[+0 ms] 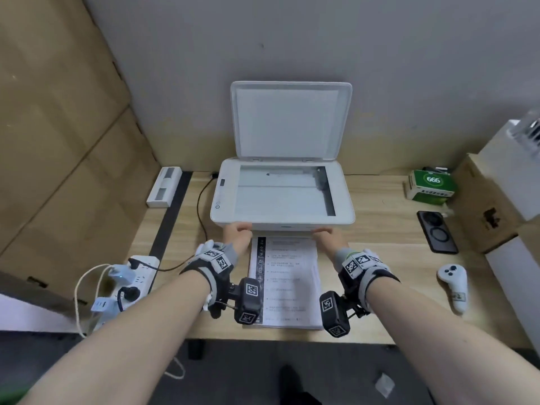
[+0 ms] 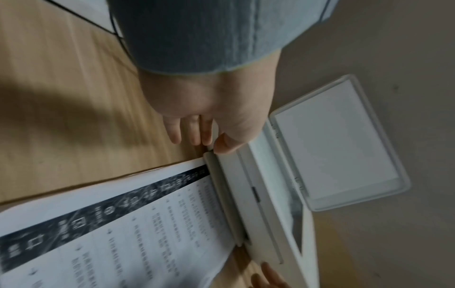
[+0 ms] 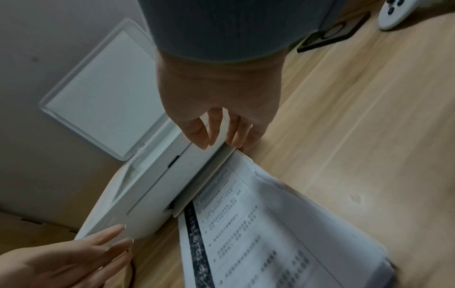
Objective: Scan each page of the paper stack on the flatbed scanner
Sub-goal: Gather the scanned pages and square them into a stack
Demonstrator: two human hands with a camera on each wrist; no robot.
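On the bench (image 1: pixel 380 217), one scanner (image 1: pixel 282 191) sits with its lid (image 1: pixel 290 119) up and glass bare; one paper stack (image 1: pixel 285 282) lies flat just in front, far edge touching or tucked under the scanner's front lip. Left hand (image 1: pixel 238 236) and right hand (image 1: pixel 324 236), fingers fairly straight and relaxed, sit at the scanner's front edge, holding nothing I can make out.

Risks, judged: the propped lid could drop onto the hands if bumped; fingers may lift several sheets instead of one; a page laid skewed would scan crooked; the cable (image 1: pixel 201 206) could snag.

Count: one power strip (image 1: pixel 137 276), one phone (image 1: pixel 436 232), one green box (image 1: pixel 432 185), one controller (image 1: pixel 454 287).
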